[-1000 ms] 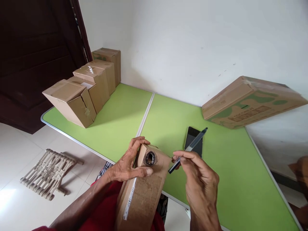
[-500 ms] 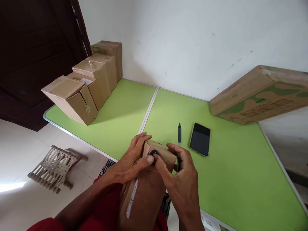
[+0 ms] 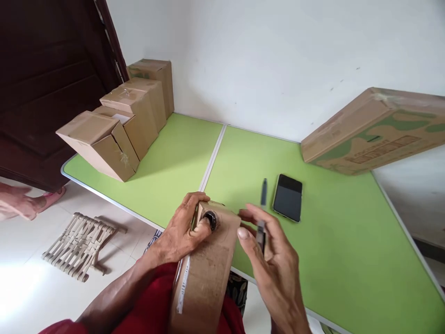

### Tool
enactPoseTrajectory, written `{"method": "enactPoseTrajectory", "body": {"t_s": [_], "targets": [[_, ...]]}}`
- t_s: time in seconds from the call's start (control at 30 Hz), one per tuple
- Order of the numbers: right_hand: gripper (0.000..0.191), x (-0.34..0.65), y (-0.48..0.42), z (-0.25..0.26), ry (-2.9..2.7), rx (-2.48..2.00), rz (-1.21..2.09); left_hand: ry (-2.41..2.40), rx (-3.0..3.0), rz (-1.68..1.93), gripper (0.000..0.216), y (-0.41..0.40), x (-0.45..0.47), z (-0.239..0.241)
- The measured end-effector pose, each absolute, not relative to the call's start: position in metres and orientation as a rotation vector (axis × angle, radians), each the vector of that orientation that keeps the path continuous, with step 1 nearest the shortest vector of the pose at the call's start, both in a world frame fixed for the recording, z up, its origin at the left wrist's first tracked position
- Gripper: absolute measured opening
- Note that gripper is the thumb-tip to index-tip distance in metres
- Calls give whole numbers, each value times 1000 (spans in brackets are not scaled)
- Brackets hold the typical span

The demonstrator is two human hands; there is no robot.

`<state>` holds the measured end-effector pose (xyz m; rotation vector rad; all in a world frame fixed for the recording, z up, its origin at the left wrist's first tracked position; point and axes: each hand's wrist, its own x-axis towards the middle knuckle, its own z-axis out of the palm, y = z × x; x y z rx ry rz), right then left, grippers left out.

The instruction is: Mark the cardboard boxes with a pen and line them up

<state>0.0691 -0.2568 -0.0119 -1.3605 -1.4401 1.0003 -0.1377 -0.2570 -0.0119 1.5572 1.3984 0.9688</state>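
Observation:
A long brown cardboard box (image 3: 208,273) rests on my lap against the edge of the green table (image 3: 323,260). Its top end has a dark round hole (image 3: 210,219). My left hand (image 3: 182,229) grips that end, thumb lying beside the hole. My right hand (image 3: 269,250) hovers just right of the box and holds a dark pen (image 3: 261,218) upright between its fingers, the thumb stretched toward the box.
A black phone (image 3: 288,197) lies face up on the table past the pen. Several sealed cardboard boxes (image 3: 121,120) stand at the far left corner. A larger printed box (image 3: 375,132) lies at the right. A folded wooden stool (image 3: 78,245) and another person's foot (image 3: 21,202) are on the floor.
A second ago my right hand held the pen slanted near the hole. Then its fingers pressed on the hole. Now it has drawn back to the right with the pen upright.

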Motion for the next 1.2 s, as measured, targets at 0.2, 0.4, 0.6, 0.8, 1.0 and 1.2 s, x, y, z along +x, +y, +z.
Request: {"method": "enactPoseTrajectory", "body": {"t_s": [0.2, 0.4, 0.6, 0.8, 1.0, 1.2], "targets": [[61, 86, -263, 1, -1343, -1060, 906, 1281, 1538, 1011, 47, -256, -137, -18], [18, 69, -272, 16, -977, -1108, 734, 1071, 1662, 993, 82, -255, -140, -27], [40, 67, -273, 18, -766, -953, 1076, 1007, 1700, 986, 90, -251, -142, -35], [16, 63, -271, 8, -725, -902, 1191, 995, 1708, 950, 100, -249, -143, -36], [12, 57, -278, 2, -832, -904, 1141, 984, 1733, 934, 105, -247, -144, -36], [18, 60, -292, -15, -1116, -1075, 1030, 997, 1728, 926, 105, -248, -143, -33]]}}
